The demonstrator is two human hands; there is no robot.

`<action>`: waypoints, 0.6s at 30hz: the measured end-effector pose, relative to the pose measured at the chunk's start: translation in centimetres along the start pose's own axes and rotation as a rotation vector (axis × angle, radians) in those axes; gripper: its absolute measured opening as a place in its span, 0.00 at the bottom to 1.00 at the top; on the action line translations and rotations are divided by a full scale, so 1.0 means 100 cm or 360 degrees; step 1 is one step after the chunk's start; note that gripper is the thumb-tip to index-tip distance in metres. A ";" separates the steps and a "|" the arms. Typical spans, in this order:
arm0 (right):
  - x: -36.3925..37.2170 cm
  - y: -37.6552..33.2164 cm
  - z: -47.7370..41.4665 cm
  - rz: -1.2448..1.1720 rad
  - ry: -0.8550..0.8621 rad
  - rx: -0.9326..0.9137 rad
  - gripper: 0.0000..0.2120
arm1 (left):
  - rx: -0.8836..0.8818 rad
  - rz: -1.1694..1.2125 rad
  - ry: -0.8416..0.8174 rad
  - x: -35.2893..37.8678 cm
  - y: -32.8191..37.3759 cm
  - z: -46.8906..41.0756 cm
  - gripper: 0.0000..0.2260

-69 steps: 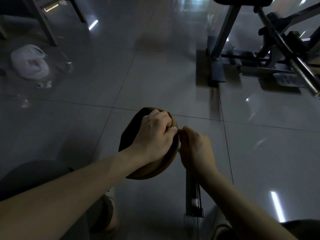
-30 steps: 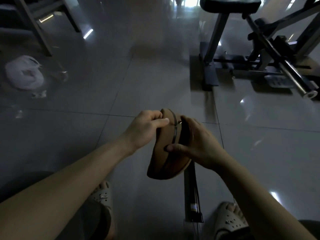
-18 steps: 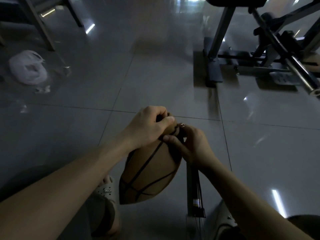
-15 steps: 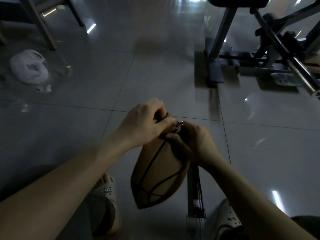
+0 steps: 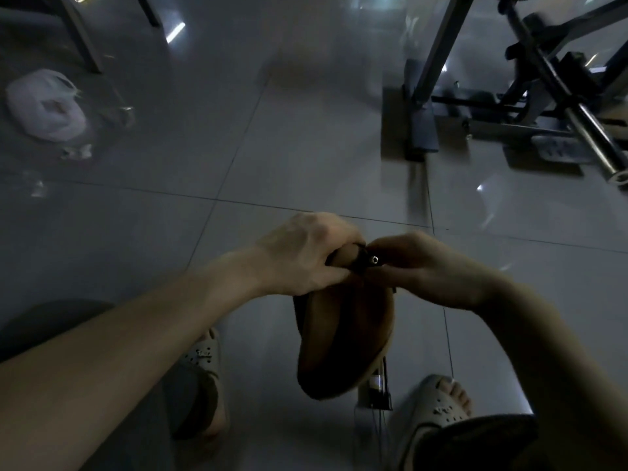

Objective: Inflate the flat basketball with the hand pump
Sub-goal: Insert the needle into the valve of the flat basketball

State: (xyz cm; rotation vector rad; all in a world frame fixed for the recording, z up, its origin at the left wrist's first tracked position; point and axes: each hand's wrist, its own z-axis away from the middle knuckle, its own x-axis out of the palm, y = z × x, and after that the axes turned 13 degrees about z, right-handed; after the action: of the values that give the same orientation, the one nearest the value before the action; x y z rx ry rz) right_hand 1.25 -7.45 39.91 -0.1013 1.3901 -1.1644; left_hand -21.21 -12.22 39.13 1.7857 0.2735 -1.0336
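Note:
The flat brown basketball (image 5: 343, 338) hangs folded between my knees, its upper edge held up in front of me. My left hand (image 5: 306, 253) grips that upper edge from the left with curled fingers. My right hand (image 5: 428, 266) pinches the pump's small metal nozzle (image 5: 374, 259) against the ball's top from the right. The dark hand pump (image 5: 377, 385) lies on the floor under the ball, and only its lower end shows.
Grey glossy floor tiles (image 5: 306, 147) spread ahead. A weight bench frame (image 5: 421, 107) and a barbell (image 5: 591, 127) stand at the back right. A white plastic bag (image 5: 44, 107) lies at the left beside chair legs. My sandalled feet (image 5: 438, 406) flank the pump.
The ball has been turned in my hands from showing its lined face to hanging edge-on. Both hands stay at its top, and the camera has tilted down, showing both feet.

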 end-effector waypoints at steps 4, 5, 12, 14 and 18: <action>-0.006 -0.002 0.019 0.0079 0.0251 -0.0012 0.19 | 0.0017 -0.0126 -0.0041 0.003 -0.003 -0.002 0.12; -0.005 -0.006 0.020 0.0198 0.0350 -0.0020 0.18 | 0.0037 -0.0166 -0.0004 0.001 -0.002 -0.002 0.14; 0.006 -0.020 0.010 0.0581 0.0631 -0.0086 0.11 | 0.0226 -0.0317 0.0196 -0.003 0.009 -0.006 0.20; 0.008 -0.024 0.009 0.0667 0.0702 -0.0054 0.13 | 0.0256 -0.0352 0.0251 0.001 0.010 -0.007 0.20; 0.011 -0.029 0.007 0.0619 0.0753 -0.0030 0.13 | 0.0177 -0.0164 0.0261 0.006 0.007 -0.006 0.17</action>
State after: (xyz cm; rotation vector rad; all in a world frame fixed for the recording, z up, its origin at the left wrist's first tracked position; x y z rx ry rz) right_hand -0.06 -9.98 41.29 0.4404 1.7374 -0.8754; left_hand -20.15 -12.18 39.19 1.9784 0.4196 -0.9915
